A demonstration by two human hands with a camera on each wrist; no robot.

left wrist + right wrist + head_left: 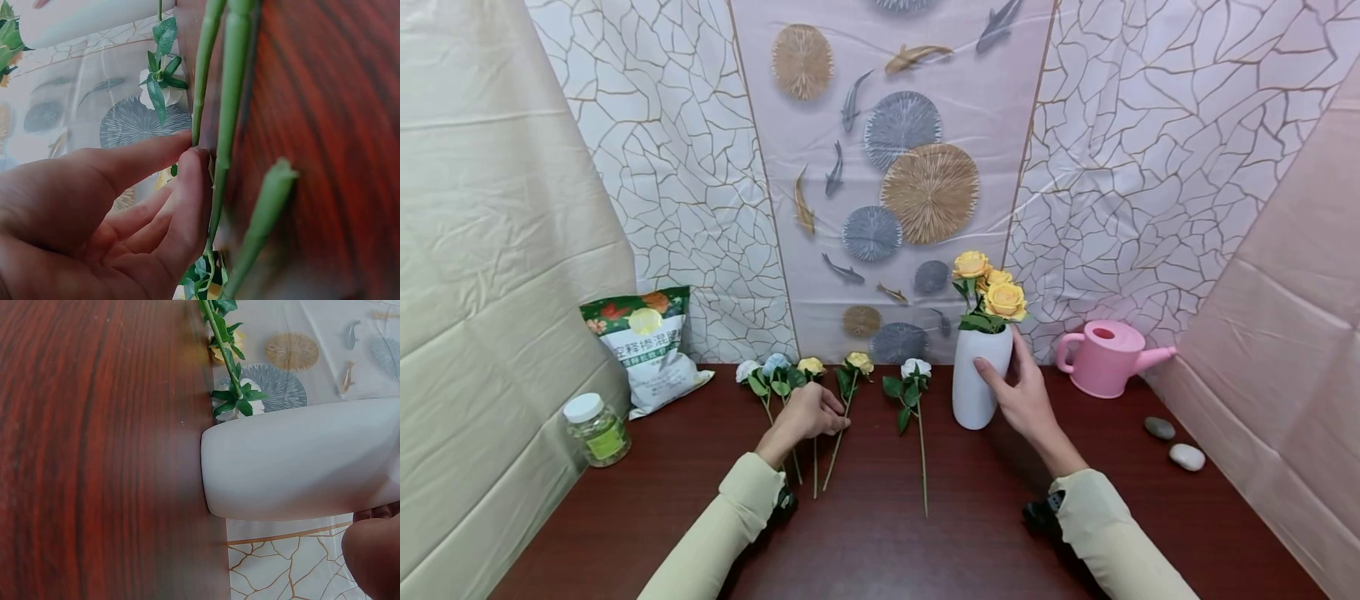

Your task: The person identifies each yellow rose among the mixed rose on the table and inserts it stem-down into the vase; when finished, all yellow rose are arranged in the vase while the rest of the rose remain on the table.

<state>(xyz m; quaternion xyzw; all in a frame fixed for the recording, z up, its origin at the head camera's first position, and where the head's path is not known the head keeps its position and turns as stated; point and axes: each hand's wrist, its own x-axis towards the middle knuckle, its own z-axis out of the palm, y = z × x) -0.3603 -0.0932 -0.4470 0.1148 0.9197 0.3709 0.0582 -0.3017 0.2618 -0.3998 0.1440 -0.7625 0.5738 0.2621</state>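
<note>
The work in hand seems to be taking up a single yellow rose while the vase is steadied. The rose lies on the dark wood-grained surface, its head toward the patterned backdrop and its stem slanting toward the person, between the cluster of other flowers and a lone white rose. The left hand has its grip closed in a pinch on that stem, thumb and finger meeting about it; the right hand grips the vase, thumb across its front. In the left wrist view a neighbouring stem runs close beside the pinched one, so it would be wise to check that only one is caught and to raise it gently, letting the leaves come free of those near the blue rose. A firm but unsqueezing pinch should do, as the stem looks thin and could swivel under the weight of its head. The right hand would best hold the vase upright without pushing sideways, since it is tall and looks easy to tip. The rose itself has a soft yellow, layered head, dark green leaves beneath, and a slender stem that shows green and jointed up close. The vase is smooth, plain white, and already carries fuller yellow-orange roses at its mouth.
</note>
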